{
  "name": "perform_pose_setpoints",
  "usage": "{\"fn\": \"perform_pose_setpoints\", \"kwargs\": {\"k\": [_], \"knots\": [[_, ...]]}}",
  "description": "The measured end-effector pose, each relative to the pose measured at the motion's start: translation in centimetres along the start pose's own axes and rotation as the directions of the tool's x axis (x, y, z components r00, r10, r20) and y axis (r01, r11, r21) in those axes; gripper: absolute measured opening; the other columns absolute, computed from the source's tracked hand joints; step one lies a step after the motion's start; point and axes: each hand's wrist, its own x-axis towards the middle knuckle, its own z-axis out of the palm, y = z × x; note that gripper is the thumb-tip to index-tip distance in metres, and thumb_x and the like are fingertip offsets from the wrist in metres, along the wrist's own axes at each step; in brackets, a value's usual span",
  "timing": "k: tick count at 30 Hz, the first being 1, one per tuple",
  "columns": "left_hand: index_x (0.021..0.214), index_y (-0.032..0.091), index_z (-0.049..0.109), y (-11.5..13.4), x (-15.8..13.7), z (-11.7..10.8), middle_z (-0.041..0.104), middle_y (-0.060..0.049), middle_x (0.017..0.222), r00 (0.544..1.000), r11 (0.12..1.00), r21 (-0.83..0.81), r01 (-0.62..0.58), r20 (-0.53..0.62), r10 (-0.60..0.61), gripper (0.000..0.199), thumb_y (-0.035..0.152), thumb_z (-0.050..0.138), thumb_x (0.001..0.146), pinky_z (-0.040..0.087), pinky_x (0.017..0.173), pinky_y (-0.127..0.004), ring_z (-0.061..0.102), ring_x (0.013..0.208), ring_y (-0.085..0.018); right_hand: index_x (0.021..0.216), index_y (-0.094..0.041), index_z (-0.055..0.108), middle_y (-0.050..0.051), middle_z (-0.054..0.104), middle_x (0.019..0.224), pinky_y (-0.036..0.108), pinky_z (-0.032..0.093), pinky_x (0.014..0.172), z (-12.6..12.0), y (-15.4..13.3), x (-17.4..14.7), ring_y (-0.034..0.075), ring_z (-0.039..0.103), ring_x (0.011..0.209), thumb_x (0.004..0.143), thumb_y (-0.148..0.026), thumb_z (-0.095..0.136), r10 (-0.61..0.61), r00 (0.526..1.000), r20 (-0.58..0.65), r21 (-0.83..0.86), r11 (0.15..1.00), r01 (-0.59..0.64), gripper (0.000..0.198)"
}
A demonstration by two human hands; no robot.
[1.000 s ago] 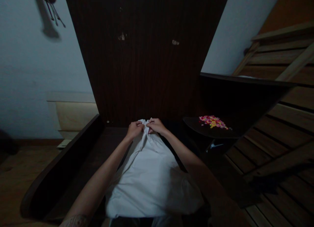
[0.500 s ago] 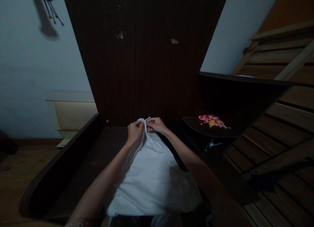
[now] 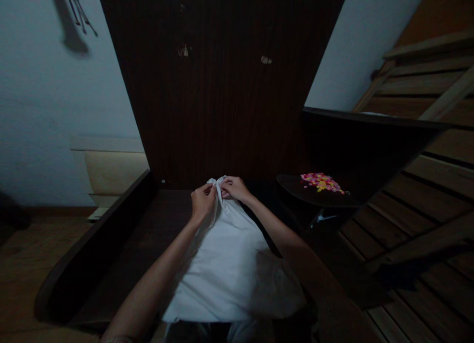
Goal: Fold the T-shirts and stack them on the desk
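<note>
A white cloth (image 3: 229,264), perhaps a garment, spreads from the near edge of the dark desk toward the back panel, its far end gathered into folds. My left hand (image 3: 203,200) pinches those folds from the left side. From the right, my right hand (image 3: 234,188) grips the same bunched fabric, its fingers close to the left ones. Dim light and the fingers hide exactly what lies between the fingertips. Wrinkles run down the cloth from the pinched end toward me.
On the right, a rounded dark shelf (image 3: 292,189) bears a pile of pink, red and yellow small pieces (image 3: 322,182). A raised side board (image 3: 92,249) borders the desk on the left. The tall dark panel (image 3: 225,96) rises behind my hands. Wooden slats (image 3: 429,185) stand far right.
Both hands keep hold of the gathered cloth, with only slight finger movement. The whole view has shifted a little.
</note>
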Motion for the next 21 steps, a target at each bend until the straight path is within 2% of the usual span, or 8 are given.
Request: {"fn": "perform_pose_setpoints", "kwargs": {"k": [3, 6, 9, 11, 14, 17, 19, 21], "knots": [[0.103, 0.014, 0.077, -0.1, -0.2, 0.2, 0.077, -0.009, 0.1, 0.999, 1.0, -0.022, 0.007, 0.037, -0.006, 0.03, 0.026, 0.062, 0.081, 0.053, 0.08, -0.03, 0.071, 0.087, -0.023, 0.067, -0.017, 0.061, -0.004, 0.061, 0.052, 0.02, 0.055, 0.05, -0.2, 0.1, -0.1, 0.011, 0.063, 0.05, 0.077, -0.015, 0.064, -0.036, 0.999, 0.006, -0.059, 0.998, 0.036, 0.011], [0.112, 0.014, 0.074, -0.5, -0.3, 0.4, 0.076, -0.01, 0.105, 0.993, 0.998, -0.059, 0.013, 0.115, -0.006, 0.039, 0.022, 0.067, 0.075, 0.054, 0.078, -0.031, 0.071, 0.085, -0.023, 0.075, -0.016, 0.065, -0.003, 0.065, 0.063, 0.02, 0.053, 0.052, -0.9, -0.1, -0.1, 0.01, 0.062, 0.053, 0.072, -0.013, 0.065, -0.148, 0.989, 0.022, -0.219, 0.964, 0.149, 0.004], [0.115, 0.014, 0.072, -0.8, -0.3, 0.7, 0.075, -0.01, 0.109, 0.982, 0.995, -0.096, -0.01, 0.187, 0.028, 0.047, 0.018, 0.071, 0.068, 0.055, 0.078, -0.032, 0.071, 0.084, -0.022, 0.102, -0.018, 0.068, 0.003, 0.069, 0.099, 0.02, 0.052, 0.056, -1.8, -0.6, 0.1, 0.008, 0.061, 0.057, 0.067, -0.011, 0.067, -0.308, 0.947, 0.092, -0.308, 0.896, 0.321, 0.036], [0.113, 0.014, 0.07, -0.9, -0.3, 1.0, 0.075, -0.01, 0.108, 0.984, 0.988, -0.153, -0.017, 0.172, 0.044, 0.047, 0.014, 0.071, 0.066, 0.055, 0.082, -0.032, 0.07, 0.086, -0.021, 0.116, -0.02, 0.065, 0.007, 0.066, 0.115, 0.021, 0.052, 0.059, -2.2, -1.0, 0.4, 0.008, 0.062, 0.062, 0.067, -0.01, 0.067, -0.371, 0.908, 0.194, -0.291, 0.863, 0.414, 0.049], [0.111, 0.015, 0.063, -0.6, -0.5, 1.2, 0.074, -0.01, 0.104, 0.994, 0.961, -0.277, 0.006, 0.109, 0.026, 0.047, 0.01, 0.069, 0.065, 0.055, 0.079, -0.03, 0.071, 0.084, -0.018, 0.109, -0.017, 0.067, 0.004, 0.07, 0.093, 0.022, 0.052, 0.058, -2.4, -1.3, 0.9, 0.011, 0.062, 0.062, 0.074, -0.014, 0.064, -0.311, 0.887, 0.343, -0.25, 0.879, 0.405, 0.035], [0.108, 0.017, 0.055, -0.3, -1.2, 1.0, 0.072, -0.009, 0.101, 0.998, 0.946, -0.318, 0.055, 0.05, -0.041, 0.043, 0.009, 0.065, 0.067, 0.055, 0.074, -0.027, 0.07, 0.08, -0.016, 0.096, -0.016, 0.066, -0.002, 0.064, 0.065, 0.022, 0.05, 0.052, -2.4, -1.4, 1.3, 0.012, 0.06, 0.053, 0.078, -0.018, 0.06, -0.214, 0.9, 0.379, -0.248, 0.914, 0.321, 0.019], [0.103, 0.019, 0.053, -0.2, -2.3, 0.6, 0.069, -0.008, 0.101, 0.999, 0.964, -0.264, 0.035, 0.01, -0.034, 0.034, 0.013, 0.065, 0.071, 0.054, 0.076, -0.029, 0.069, 0.083, -0.017, 0.09, -0.016, 0.063, -0.005, 0.059, 0.057, 0.021, 0.048, 0.048, -2.4, -1.4, 1.5, 0.012, 0.056, 0.048, 0.078, -0.019, 0.06, -0.196, 0.911, 0.363, -0.253, 0.92, 0.299, 0.013], [0.091, 0.021, 0.056, -0.2, -3.9, 0.4, 0.067, -0.008, 0.102, 0.998, 0.994, -0.103, -0.046, -0.039, 0.042, 0.02, 0.02, 0.067, 0.074, 0.053, 0.085, -0.034, 0.067, 0.092, -0.02, 0.088, -0.017, 0.06, -0.008, 0.054, 0.052, 0.019, 0.045, 0.045, -2.4, -1.4, 1.7, 0.011, 0.053, 0.045, 0.078, -0.021, 0.061, -0.189, 0.916, 0.353, -0.248, 0.925, 0.287, 0.01]]}}
